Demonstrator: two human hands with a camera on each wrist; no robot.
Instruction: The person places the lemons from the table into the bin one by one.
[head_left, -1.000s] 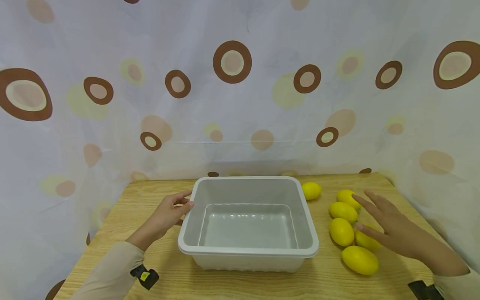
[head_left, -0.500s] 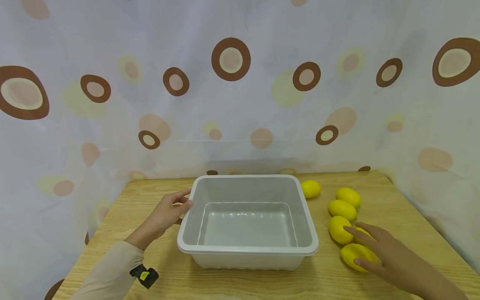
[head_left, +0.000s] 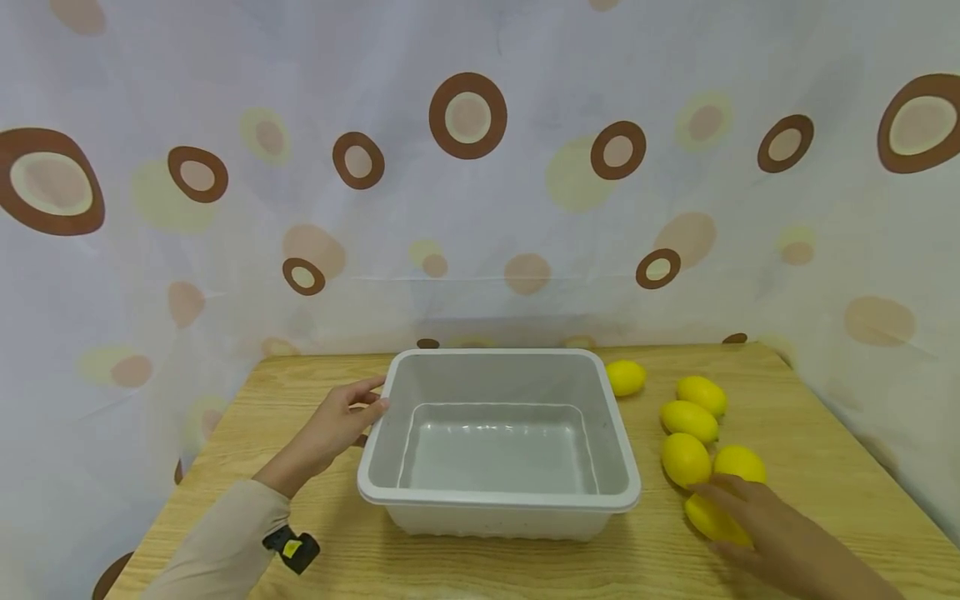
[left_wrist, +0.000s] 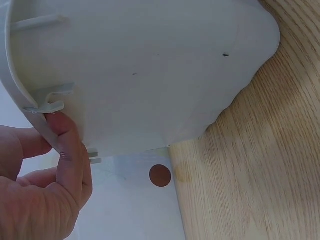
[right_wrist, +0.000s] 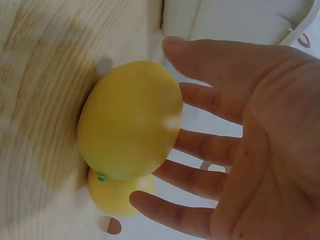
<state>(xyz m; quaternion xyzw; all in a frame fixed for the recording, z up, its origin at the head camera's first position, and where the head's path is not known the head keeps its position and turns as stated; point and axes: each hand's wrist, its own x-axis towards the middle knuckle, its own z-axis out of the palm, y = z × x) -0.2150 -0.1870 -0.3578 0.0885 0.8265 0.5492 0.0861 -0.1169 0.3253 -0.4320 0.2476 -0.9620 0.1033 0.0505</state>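
A light grey plastic basin stands upright in the middle of the table. My left hand pinches its left rim, with the thumb on top; in the left wrist view the fingers curl under the lip. At the right, my right hand reaches over the nearest lemon, partly hiding it. In the right wrist view that lemon lies on the wood in front of spread fingers and a raised thumb, which are not closed round it. Whether the fingertips touch it, I cannot tell.
Several more lemons lie right of the basin: a lemon and a lemon beside the nearest one, others farther back. One lemon sits by the basin's far right corner. A patterned curtain hangs behind the wooden table.
My right hand has moved down and nearer, from above the farther lemons to the nearest one. The left hand stays on the basin's rim, and the basin and lemons have not moved.
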